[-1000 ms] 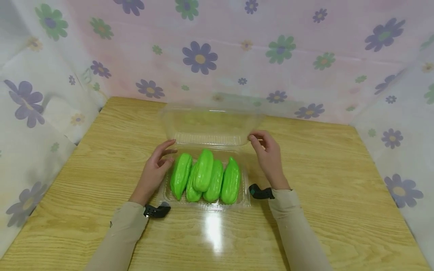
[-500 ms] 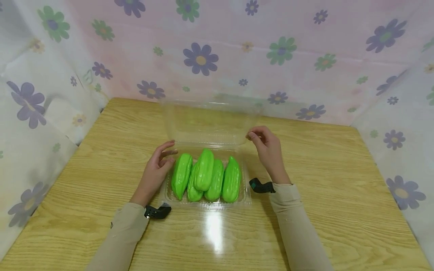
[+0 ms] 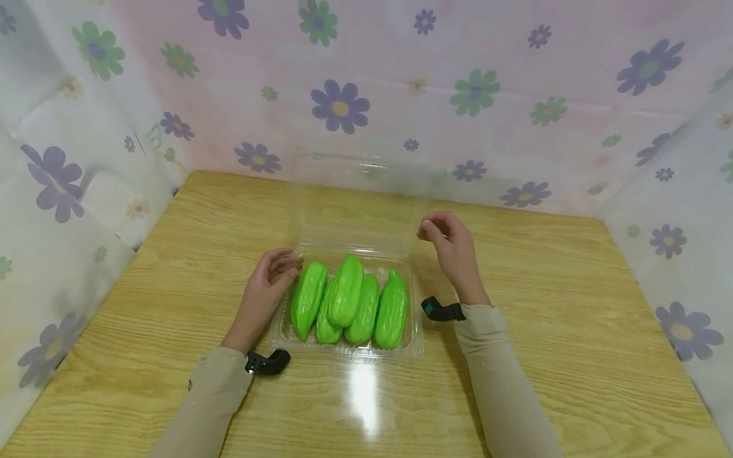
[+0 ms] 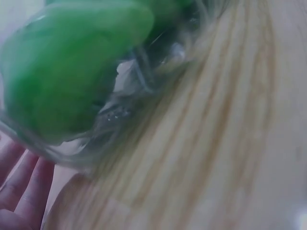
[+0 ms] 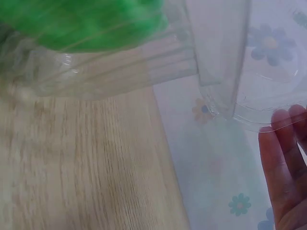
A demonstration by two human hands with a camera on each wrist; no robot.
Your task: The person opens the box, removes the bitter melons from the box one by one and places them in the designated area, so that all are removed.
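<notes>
Left hand (image 3: 265, 280) relaxed open beside clear plastic container (image 3: 343, 350) of five glossy green ridged fruits (image 3: 345, 291) on the surface (image 3: 572, 318), clear hinged lid (image 3: 361, 213) raised behind, right hand (image 3: 449, 245) at its edge, grip unclear; likely lid-positioning, next calling for light lid control.

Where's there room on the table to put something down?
Bare table lies right of the right hand, left of the left hand, up to the flowered cloth, and between the sleeves. It's crowded inside the clear container, where five green pieces bunch together.
</notes>
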